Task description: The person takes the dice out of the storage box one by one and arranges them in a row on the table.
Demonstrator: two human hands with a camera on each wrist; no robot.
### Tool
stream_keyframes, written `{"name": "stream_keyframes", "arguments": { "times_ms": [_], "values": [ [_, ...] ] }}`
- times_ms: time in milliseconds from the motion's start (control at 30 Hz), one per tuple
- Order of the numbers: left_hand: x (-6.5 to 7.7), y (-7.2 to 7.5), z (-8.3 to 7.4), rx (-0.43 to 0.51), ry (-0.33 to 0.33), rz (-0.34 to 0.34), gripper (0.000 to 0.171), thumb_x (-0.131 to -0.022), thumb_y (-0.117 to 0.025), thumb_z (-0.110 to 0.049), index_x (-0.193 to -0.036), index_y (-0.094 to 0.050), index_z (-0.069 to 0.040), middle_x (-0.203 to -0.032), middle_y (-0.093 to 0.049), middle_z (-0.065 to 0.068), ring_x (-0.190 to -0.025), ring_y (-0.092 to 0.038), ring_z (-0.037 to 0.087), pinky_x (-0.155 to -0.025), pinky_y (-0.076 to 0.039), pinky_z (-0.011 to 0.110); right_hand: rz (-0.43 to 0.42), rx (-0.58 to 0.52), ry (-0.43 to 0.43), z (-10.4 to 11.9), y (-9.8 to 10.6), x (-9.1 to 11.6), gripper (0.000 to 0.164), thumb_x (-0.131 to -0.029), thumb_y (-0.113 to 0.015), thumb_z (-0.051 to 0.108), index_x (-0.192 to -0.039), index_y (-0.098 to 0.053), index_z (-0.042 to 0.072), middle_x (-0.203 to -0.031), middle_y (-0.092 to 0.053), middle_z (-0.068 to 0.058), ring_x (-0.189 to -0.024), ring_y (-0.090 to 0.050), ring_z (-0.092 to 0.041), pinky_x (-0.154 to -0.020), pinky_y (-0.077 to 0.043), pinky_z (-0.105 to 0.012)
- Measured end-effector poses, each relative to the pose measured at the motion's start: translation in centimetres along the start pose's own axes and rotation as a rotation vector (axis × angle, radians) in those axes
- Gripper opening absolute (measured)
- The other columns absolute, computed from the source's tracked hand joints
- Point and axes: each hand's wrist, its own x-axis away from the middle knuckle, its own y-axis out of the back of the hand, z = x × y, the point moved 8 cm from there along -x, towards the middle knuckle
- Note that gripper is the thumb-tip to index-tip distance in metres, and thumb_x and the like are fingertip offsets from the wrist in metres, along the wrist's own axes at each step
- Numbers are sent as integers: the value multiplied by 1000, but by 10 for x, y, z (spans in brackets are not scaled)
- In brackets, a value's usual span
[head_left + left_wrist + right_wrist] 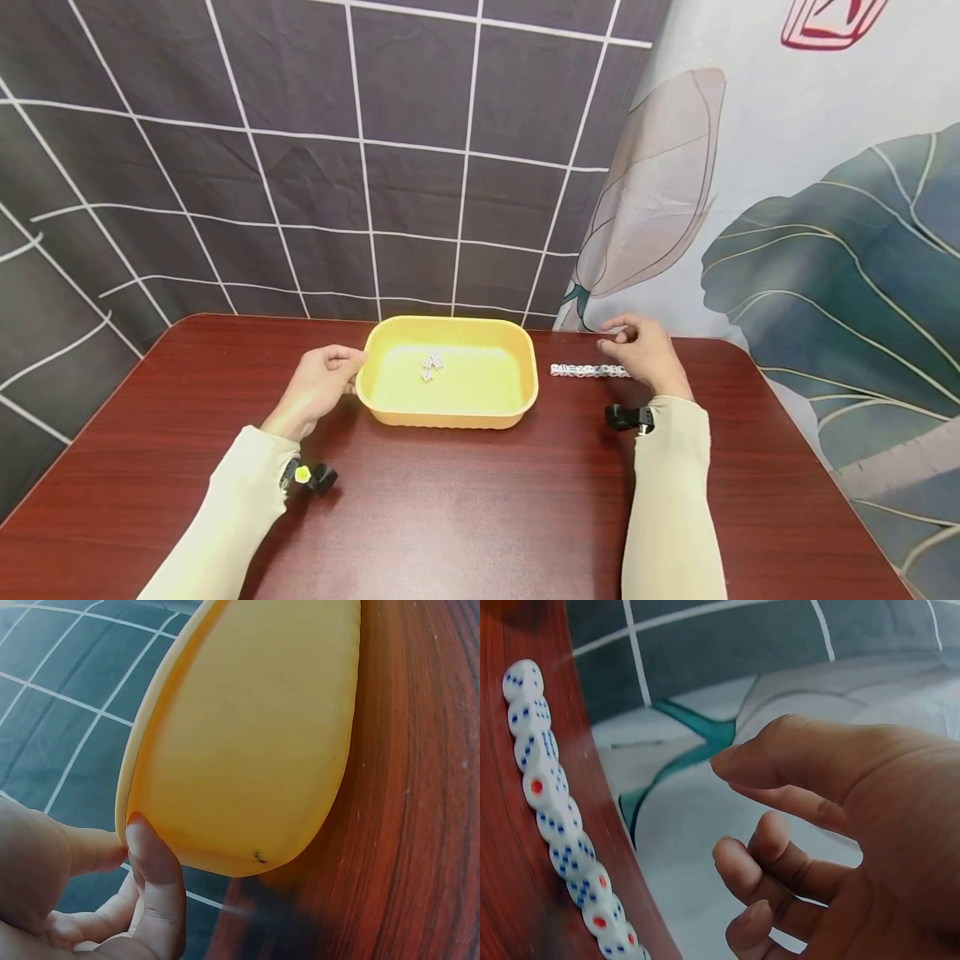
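A yellow plastic basin [450, 417] sits on the table with several white dice [428, 374] clustered on its floor. At its left end my left hand [318, 383] pinches the rim; the left wrist view has a finger and the thumb meeting on the basin's edge [240, 735]. To the right of the basin runs a straight row of white dice [581, 370] with blue and red pips. My right hand [643, 354] hovers by the row's right end, hiding part of it. In the right wrist view its fingers [739, 866] are loosely bent, apart from the dice, with nothing between them.
The reddish-brown wooden table [465, 508] ends just behind the basin and the dice row. Beyond that edge hang a dark cloth [300, 183] with white grid lines and, on the right, a pale cloth [765, 125] printed with leaves.
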Motion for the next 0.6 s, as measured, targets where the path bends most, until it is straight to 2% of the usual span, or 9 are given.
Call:
{"name": "stream_keyframes", "arguments": {
  "times_ms": [333,600],
  "values": [
    [0,-1,0,7,-3,4,36,-105,-56,-15,-128,-58,13,-91,-72,7,-69,-63,6,-69,-59,21,-5,-63,55,30,-15,-9,31,-92,-70,15,-121,-68,3,-85,-54,-5,-72,-50,-19,-64,-44,-28],
    [-1,0,0,10,-5,3,36,-105,-56,-15,-128,-58,13,-90,-72,7,-69,-63,5,-70,-59,21,-10,-109,146,63,-32,-14,24,-90,-74,14,-112,-71,7,-80,-54,-2,-71,-51,-19,-62,-44,-25]
  ]
}}
